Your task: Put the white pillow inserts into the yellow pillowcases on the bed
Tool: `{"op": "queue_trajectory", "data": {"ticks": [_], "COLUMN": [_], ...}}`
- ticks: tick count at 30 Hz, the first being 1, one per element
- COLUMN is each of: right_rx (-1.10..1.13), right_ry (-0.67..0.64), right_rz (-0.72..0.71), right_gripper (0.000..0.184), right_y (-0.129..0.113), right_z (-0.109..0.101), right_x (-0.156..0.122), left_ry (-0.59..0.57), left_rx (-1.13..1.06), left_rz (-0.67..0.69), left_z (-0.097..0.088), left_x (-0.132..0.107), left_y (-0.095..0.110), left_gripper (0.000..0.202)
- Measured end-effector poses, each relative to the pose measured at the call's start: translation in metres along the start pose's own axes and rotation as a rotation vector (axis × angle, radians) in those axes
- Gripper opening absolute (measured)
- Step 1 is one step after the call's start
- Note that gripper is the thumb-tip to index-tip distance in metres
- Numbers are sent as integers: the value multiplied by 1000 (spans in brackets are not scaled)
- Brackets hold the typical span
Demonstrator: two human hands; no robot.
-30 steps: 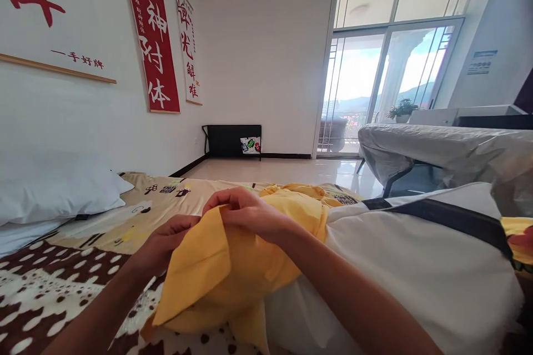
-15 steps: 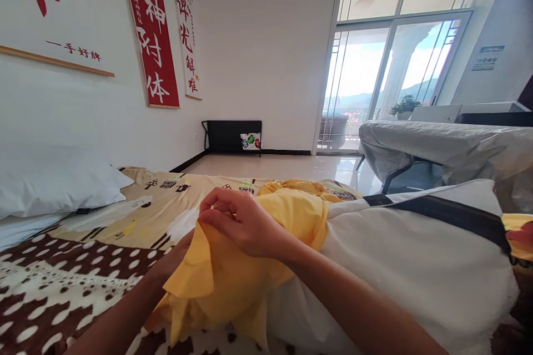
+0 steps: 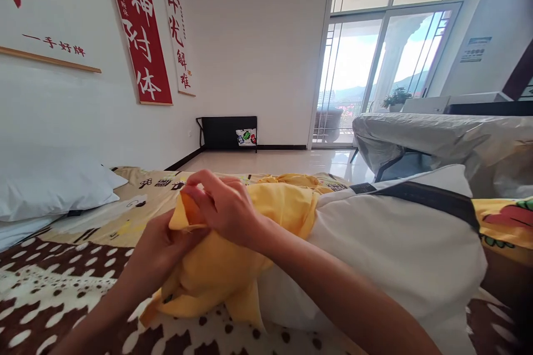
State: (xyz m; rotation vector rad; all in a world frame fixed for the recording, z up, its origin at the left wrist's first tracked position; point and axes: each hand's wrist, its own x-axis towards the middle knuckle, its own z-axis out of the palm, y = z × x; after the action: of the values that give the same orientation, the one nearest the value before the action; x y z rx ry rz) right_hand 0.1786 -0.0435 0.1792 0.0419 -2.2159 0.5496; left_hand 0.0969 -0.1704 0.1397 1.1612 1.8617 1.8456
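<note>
A yellow pillowcase (image 3: 233,266) is bunched over the near end of a white pillow (image 3: 395,255) with a dark band, which lies on the bed. My right hand (image 3: 222,208) is closed, pinching the top edge of the yellow fabric. My left hand (image 3: 160,249) sits just below it, fingers curled into the same fabric from underneath; its fingertips are partly hidden by the cloth.
A brown-and-white spotted blanket (image 3: 45,299) covers the bed (image 3: 137,199) in front. White pillows (image 3: 50,188) lie at the left by the wall. A covered table (image 3: 449,138) stands at the right, a black rack (image 3: 227,133) at the far wall, glass doors (image 3: 375,66) beyond.
Both hands have shifted left and gathered the yellow edge higher. My left hand, partly hidden half a second ago, now shows under the right. The view tilted slightly down.
</note>
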Motion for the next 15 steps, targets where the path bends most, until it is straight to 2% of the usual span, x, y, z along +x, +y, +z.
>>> {"op": "queue_trajectory", "data": {"ticks": [3,5,7,9,11,13,15], "right_rx": [54,-24,-105,-118,-116,-145,-188], "right_ry": [-280,-472,-607,-713,-763,-797,-839], "right_rz": [16,114,264,378,416,419,461], "right_gripper": [24,27,31,31,26,23,22], "right_y": [34,71,108,134,146,146,139], "right_z": [-38,-69,-94,-110,-119,-127,-141], "right_x": [3,-3,-16,-31,-41,-44,-42], "left_ry": [11,97,181,218,204,169,211], "left_rx": [-178,-229,-158,-38,49,88,170], "left_rz": [-165,-220,-174,-112,-83,-99,-98], "left_z": [-4,-13,-20,-22,-20,-22,-35], "left_x": [8,13,18,22,25,28,32], "left_y": [12,18,24,32,41,53,63], "left_gripper": [35,39,43,47,49,53,59]}}
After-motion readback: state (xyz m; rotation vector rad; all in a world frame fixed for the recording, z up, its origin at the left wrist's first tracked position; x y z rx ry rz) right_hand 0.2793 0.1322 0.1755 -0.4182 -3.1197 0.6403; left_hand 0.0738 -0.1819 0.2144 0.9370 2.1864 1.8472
